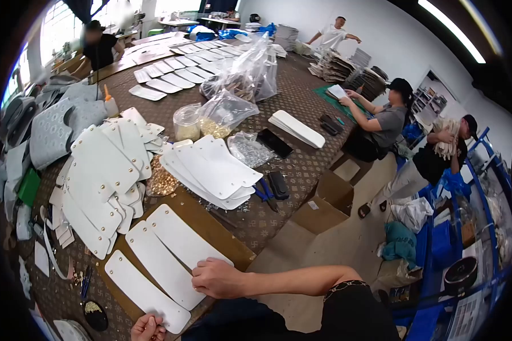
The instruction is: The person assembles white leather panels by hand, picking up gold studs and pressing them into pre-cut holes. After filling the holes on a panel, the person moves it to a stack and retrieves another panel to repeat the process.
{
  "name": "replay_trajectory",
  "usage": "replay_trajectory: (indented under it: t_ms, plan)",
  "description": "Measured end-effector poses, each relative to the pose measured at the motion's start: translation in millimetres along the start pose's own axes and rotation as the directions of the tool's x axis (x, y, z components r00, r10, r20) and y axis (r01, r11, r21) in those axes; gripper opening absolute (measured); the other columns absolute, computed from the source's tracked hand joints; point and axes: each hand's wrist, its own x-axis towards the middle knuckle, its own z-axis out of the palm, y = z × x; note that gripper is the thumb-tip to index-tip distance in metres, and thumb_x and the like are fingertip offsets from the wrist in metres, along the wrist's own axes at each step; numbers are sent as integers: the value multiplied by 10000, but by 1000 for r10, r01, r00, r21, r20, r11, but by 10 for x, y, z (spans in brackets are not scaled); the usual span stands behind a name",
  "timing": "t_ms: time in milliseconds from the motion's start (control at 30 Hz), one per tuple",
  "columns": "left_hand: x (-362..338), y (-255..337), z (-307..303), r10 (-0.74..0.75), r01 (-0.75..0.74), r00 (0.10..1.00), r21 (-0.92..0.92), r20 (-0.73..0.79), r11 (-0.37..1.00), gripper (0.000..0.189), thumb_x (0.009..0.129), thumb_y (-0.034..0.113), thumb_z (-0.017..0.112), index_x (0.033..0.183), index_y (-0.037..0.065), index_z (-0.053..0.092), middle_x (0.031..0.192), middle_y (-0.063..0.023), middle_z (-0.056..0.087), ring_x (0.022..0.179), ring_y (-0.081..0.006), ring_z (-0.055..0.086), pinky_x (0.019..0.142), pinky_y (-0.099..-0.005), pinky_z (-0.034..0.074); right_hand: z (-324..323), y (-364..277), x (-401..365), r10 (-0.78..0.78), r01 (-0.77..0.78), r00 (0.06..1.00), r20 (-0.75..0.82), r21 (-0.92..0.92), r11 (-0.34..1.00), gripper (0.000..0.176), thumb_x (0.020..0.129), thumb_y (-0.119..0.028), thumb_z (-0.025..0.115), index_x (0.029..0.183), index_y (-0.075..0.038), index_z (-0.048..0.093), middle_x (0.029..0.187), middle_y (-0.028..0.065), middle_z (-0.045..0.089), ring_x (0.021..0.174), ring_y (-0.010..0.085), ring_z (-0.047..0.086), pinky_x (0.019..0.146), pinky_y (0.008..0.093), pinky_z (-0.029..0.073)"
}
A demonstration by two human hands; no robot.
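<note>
Mostly ahead of both hands (221, 278) (148, 328) lie three white studded strips (164, 265).

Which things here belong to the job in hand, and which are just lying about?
Seem part of it:
three studded white panels
brown board beneath them
heaped gold-coloured pieces

Seem just lying about:
cardboard box
orange-tipped bottle

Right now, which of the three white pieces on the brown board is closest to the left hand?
The leftmost of those three: its lower end is by the left hand; the other two lie nearer the right hand.
</note>
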Motion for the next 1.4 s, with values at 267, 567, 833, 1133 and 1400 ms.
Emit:
replay_trajectory:
  t_ms: [267,567,833,1133,1400]
  plan:
    - [384,38,324,8,-53,987,276,161,960,158,984,56,696,1110,-36,717,851,-87,745,596,-104,600,556,-238,496,129,11,82,86,-91,987,133,29,995,106,790,-120,692,694,-95,656,755,67,651,909,282,633,817,424,471]
    - [639,-38,355,76,-169,972,442,221,881,139,971,56,710,1071,-38,726,822,-70,730,594,-90,579,551,-234,471,151,67,25,39,-42,999,19,180,983,114,795,-103,681,697,-62,642,731,93,630,869,305,602,814,441,469]
    - [650,-82,131,152,-245,967,572,206,783,124,959,55,722,1037,-41,734,796,-54,717,593,-79,560,547,-230,449,43,39,28,49,-59,996,77,139,988,91,818,-128,742,764,-66,702,813,111,711,936,324,651,870,440,483]
    - [604,-175,-140,212,-295,955,690,205,661,112,946,55,737,998,-43,743,767,-37,702,592,-65,539,542,-226,425,69,44,-12,37,-42,999,39,140,989,81,831,-124,732,789,-67,694,829,106,700,942,314,639,870,432,474]
    - [455,-254,-348,293,-325,938,754,182,571,105,934,55,749,963,-46,750,741,-21,689,590,-54,520,538,-222,403,102,58,-36,16,-13,1000,-18,180,984,89,846,-146,723,822,-73,679,842,102,688,962,316,630,896,435,476]
